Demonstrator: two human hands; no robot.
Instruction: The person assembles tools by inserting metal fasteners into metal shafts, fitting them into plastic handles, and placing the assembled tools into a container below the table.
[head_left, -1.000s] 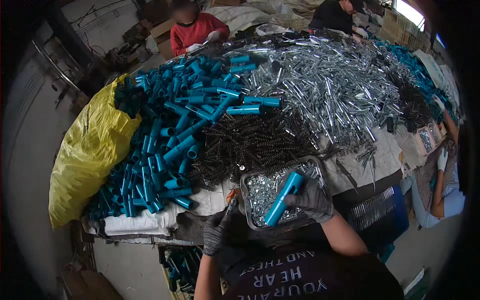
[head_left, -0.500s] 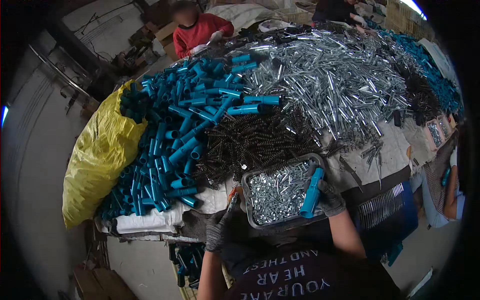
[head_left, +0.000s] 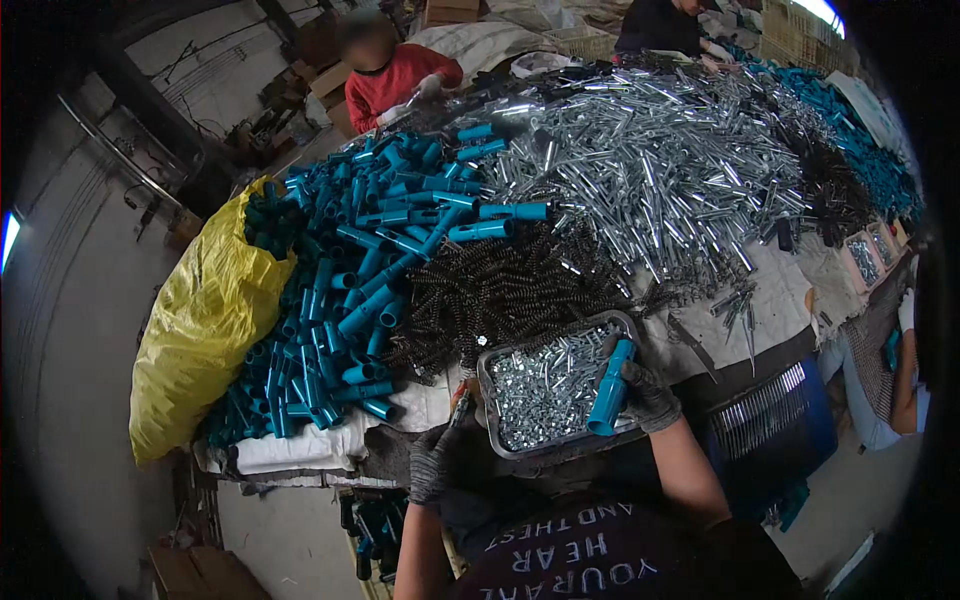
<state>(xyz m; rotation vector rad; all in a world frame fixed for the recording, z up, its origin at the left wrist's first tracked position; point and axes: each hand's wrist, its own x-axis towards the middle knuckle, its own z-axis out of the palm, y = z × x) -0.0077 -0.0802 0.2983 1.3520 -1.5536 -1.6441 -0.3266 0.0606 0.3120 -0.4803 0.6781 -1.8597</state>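
Note:
In the head view my right hand (head_left: 653, 400), in a dark grey glove, is closed round a teal plastic tube (head_left: 611, 388) with a wider lower end. The tube is tilted over the right side of a grey tray (head_left: 487, 415) full of small metal fasteners (head_left: 550, 390). To the left of the tray, my left hand (head_left: 432, 465), also gloved, is closed on a slim metal tool (head_left: 460, 402) with an orange-red part. Its exact kind is unclear, and the fingers partly hide it.
Dark springs (head_left: 500, 290) lie behind the tray, with teal tubes (head_left: 370, 300) to the left and metal rods (head_left: 660, 170) beyond. A yellow sack (head_left: 205, 325) bulges at left. A blue crate (head_left: 815, 415) stands right. A person in red (head_left: 400, 85) and other people work nearby.
The whole view has shifted slightly. My right hand and the teal tube have moved a little left and down, the tube still over the tray. My left hand keeps its grip.

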